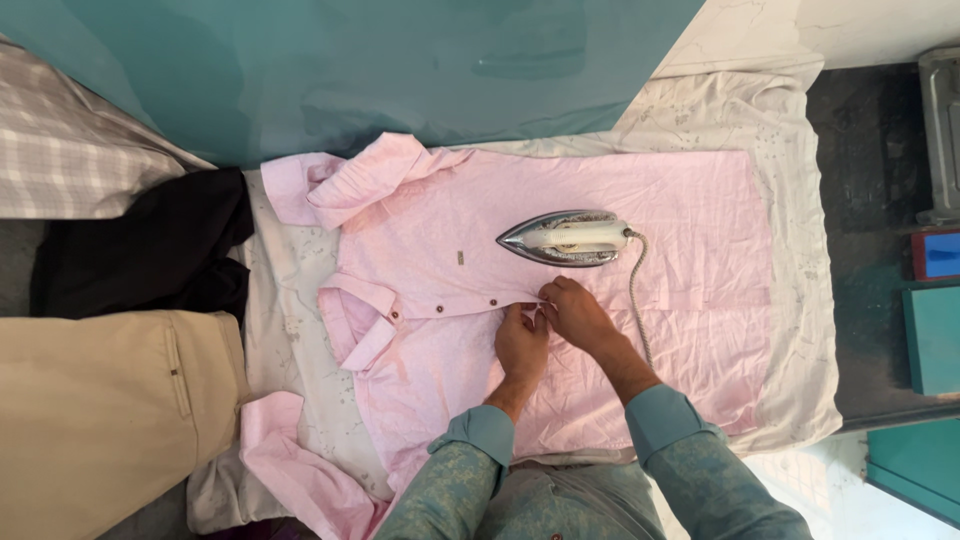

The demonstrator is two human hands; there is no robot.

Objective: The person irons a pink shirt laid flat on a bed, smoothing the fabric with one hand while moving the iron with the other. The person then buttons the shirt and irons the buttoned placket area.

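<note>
A pink shirt [560, 260] lies spread front-up across the middle of a white padded cloth [790, 300], its collar [355, 325] toward nine o'clock and its hem toward three o'clock. The button placket runs along the shirt's centre line, and both hands meet on it. The left hand [522, 345] has its fingers curled down, pinching the placket edge between fingertips and thumb. The right hand [578, 315] sits touching it at about two o'clock, fingers likewise bent and closed on the same strip of fabric. Both wrists come out of teal patterned sleeves [690, 450] entering from six o'clock.

Just beyond the hands, at twelve o'clock from them, an iron [565, 238] with a cream handle rests flat on the shirt, its pointed nose toward nine o'clock. Its braided cord [634, 290] trails from the rear and curves down past the right wrist.

One pink sleeve [300, 470] hangs off toward seven o'clock. At nine o'clock of the shirt lies a black garment [150, 250], with beige trousers [100, 410] below it and a checked cloth [60, 150] above. A teal panel [350, 70] fills the twelve o'clock side.
</note>
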